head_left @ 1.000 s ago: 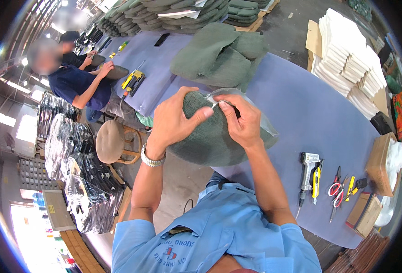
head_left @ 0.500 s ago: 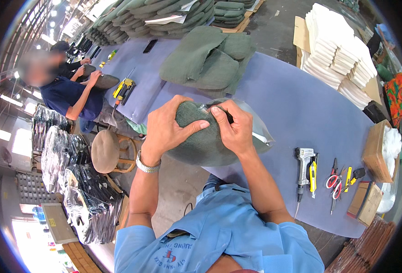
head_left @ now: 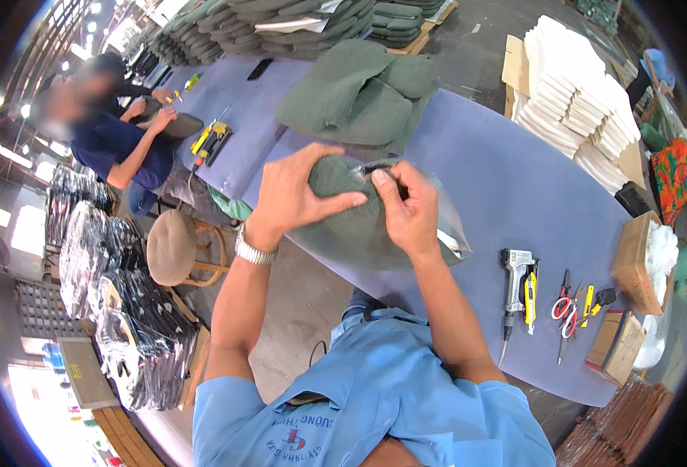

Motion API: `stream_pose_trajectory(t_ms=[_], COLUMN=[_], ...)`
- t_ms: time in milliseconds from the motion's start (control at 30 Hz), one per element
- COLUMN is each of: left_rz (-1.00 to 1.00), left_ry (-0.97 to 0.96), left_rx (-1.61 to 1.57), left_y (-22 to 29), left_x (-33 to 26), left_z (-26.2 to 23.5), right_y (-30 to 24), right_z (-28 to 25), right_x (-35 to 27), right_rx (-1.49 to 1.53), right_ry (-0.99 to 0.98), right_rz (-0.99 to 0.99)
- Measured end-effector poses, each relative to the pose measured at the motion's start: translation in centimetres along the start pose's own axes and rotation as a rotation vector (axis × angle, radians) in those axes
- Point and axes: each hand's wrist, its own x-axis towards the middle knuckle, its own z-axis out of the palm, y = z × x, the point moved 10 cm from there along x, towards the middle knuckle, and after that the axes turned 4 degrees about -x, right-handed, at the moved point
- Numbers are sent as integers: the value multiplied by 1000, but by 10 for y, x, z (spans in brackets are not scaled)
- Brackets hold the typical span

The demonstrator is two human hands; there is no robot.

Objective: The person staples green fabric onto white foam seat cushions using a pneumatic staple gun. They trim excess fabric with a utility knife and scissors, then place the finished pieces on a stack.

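Observation:
A dark green fabric cushion (head_left: 343, 219) is held up between my hands at the table's near edge. My left hand (head_left: 295, 193) grips its left side, thumb laid across the top face and the other fingers partly hidden. With thumb and bent fingers, my right hand (head_left: 410, 208) pinches the cover's edge beside a small gap at the far rim. A clear plastic sheet (head_left: 451, 222) sticks out from the cushion's right side, under my right hand. Just beyond lie several flat green cushion covers (head_left: 351, 97) in a pile.
On the blue-grey table (head_left: 507, 179) to the right lie a staple gun (head_left: 517, 284), a yellow cutter (head_left: 530, 300), red-handled scissors (head_left: 567, 311) and a box of white stuffing (head_left: 643, 261). White foam sheets (head_left: 565, 101) are stacked beyond. Two co-workers (head_left: 129, 148) handle cushions at left, near a stool (head_left: 174, 247).
My right hand has shifted slightly right and down, still pinching the cover's edge. My left hand keeps its hold on the cushion. The view has tilted a little.

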Motion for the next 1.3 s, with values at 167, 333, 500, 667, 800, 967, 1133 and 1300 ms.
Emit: stream_pose_trajectory(t_ms=[167,333,500,667,800,967,1133,1300], left_rz=[7,-672,-1336,-1145,-1071,-1083,-1179,-1040], left_ry=[381,701,235,168,-232,-457,-1010,-1340], left_rx=[128,-620,-1389,-1214,-1057,-819,-750,-608], left_y=[-41,-131,-95,-107,-126,-131,-112,-103], left_x=[-18,-146,-257,-211,-204,-256,-352,-346], left_z=[9,146,355,324,263,263,322,353], right_y=[9,22,21,18,50,114,184,189], right_z=[14,1,-18,-56,-87,-123,-131,-142], right_x=[22,40,37,50,39,-58,-141,-144], right_rx=[-124,-158,-208,-253,-101,57,209,133], right_ry=[38,130,151,135,160,188,308,371], right_rz=[24,-63,-53,-69,159,474,757,766])
